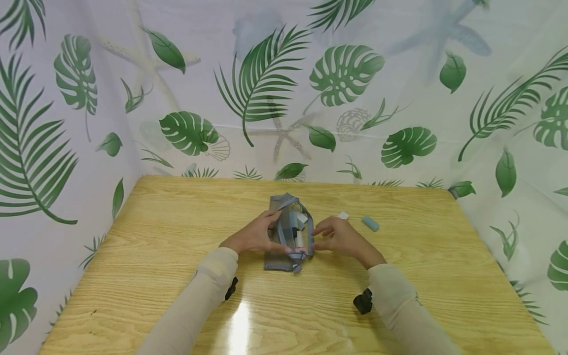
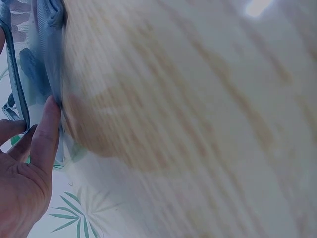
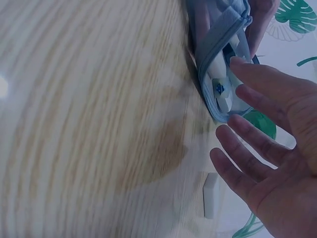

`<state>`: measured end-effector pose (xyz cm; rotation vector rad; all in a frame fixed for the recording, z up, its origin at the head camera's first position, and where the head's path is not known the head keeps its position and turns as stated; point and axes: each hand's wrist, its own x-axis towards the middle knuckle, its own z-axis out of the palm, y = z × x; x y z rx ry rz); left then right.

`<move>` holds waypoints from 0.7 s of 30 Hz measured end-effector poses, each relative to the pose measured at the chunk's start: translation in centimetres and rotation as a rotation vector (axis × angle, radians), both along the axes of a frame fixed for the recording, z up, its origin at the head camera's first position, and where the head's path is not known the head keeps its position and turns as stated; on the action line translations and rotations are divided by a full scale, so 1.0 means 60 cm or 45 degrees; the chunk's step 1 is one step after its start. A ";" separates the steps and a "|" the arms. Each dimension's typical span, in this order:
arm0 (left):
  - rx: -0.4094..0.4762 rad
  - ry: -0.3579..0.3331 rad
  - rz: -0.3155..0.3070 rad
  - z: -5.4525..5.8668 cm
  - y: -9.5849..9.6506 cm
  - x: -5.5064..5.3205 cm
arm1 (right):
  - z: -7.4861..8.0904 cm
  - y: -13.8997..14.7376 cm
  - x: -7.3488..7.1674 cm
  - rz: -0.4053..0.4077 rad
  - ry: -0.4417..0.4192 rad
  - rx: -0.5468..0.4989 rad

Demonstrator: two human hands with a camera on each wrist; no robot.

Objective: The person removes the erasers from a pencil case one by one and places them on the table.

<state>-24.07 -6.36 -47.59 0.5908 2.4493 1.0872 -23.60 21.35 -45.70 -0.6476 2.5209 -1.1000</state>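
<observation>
A grey-blue mesh pouch with blue fabric trim lies on the table, its mouth spread open toward the right. Several small things show inside, among them a white stick-like item and a small white block. My left hand grips the pouch from its left side, thumb at the near end and fingers at the far side. Beside the open mouth is my right hand, with loosely spread fingers and nothing held. In the right wrist view its fingertips are close to the pouch's rim; contact is unclear.
A small white block lies just beyond my right hand. Farther right sits a light-blue, rounded block. The wooden table meets a leaf-printed cloth at its back and sides.
</observation>
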 end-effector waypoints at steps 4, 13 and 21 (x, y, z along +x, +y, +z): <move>-0.006 -0.008 0.007 0.001 0.000 0.000 | -0.001 -0.008 -0.002 0.052 0.014 0.040; -0.009 -0.008 0.006 -0.001 0.001 0.000 | -0.003 -0.017 -0.005 0.123 0.017 0.084; 0.009 -0.003 -0.001 -0.004 0.001 -0.001 | -0.003 -0.020 -0.002 0.109 0.011 0.121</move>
